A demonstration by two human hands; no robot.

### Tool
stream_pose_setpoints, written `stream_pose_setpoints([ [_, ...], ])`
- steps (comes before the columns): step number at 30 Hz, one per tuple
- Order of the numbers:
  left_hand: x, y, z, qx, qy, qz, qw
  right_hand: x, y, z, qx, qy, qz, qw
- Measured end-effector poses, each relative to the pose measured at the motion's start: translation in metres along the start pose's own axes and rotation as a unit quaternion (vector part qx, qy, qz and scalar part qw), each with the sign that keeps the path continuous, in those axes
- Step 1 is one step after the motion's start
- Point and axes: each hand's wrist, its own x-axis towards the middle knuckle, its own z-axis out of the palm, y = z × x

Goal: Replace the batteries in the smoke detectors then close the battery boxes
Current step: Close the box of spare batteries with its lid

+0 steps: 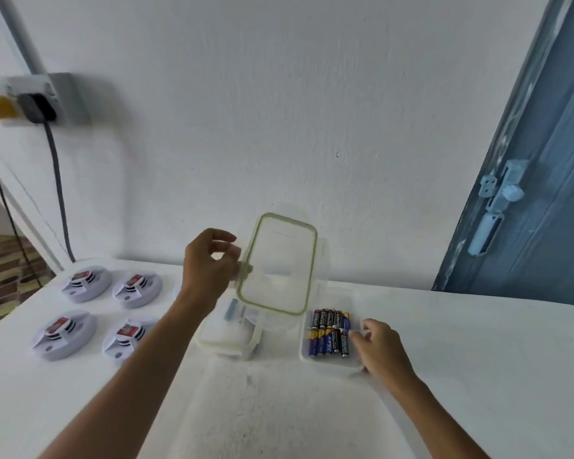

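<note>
White tabletop (461, 359) carries four opened smoke detectors (63, 332), none visibly refilled. Left hand (209, 266) pinches a lifted lid (279, 263); right hand (378, 349) grips the battery box (325, 362), so closing remains.

left hand (209, 266): pinches clear green-rimmed lid (277, 265), raised and tilted above left container (227, 339) | right hand (376, 347): grips right container (328, 362) at its right edge, batteries (331, 332) inside | four smoke detectors (95, 313): far left on white table (461, 359)

My left hand (209, 263) is raised with fingers pinched, while my right hand (376, 347) reaches low, apparently curled.
</note>
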Motion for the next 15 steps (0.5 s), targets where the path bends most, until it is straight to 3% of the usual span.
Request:
stream_pose_setpoints([
  [2, -0.01, -0.004, 0.005, -0.12, -0.018, -0.089, 0.989, -0.004, -0.009, -0.011, -0.136, 0.028, -0.009, 0.99],
  [3, -0.016, -0.007, 0.011, -0.168, -0.026, -0.134, 0.976, -0.007, -0.016, -0.018, -0.126, 0.046, -0.016, 0.991],
  [5, -0.027, -0.014, 0.025, -0.234, -0.048, -0.199, 0.95, -0.011, -0.033, -0.034, 0.085, 0.044, -0.012, 0.995],
  [6, -0.032, -0.017, 0.033, -0.255, -0.063, -0.217, 0.94, -0.012, -0.044, -0.042, 0.258, 0.011, 0.012, 0.966],
  [8, -0.044, -0.019, 0.048, -0.26, -0.098, -0.232, 0.932, -0.019, -0.058, -0.056, 0.538, -0.078, 0.059, 0.837],
  [9, -0.049, -0.02, 0.053, -0.248, -0.11, -0.229, 0.935, -0.021, -0.062, -0.061, 0.604, -0.118, 0.076, 0.784],
  [10, -0.053, -0.022, 0.058, -0.224, -0.119, -0.22, 0.942, -0.023, -0.064, -0.064, 0.635, -0.145, 0.083, 0.754],
  [12, -0.058, -0.027, 0.064, -0.156, -0.125, -0.192, 0.961, -0.027, -0.061, -0.069, 0.654, -0.158, 0.08, 0.735],
  [15, -0.062, -0.031, 0.066, -0.059, -0.121, -0.12, 0.984, -0.03, -0.054, -0.074, 0.658, -0.127, 0.092, 0.736],
])
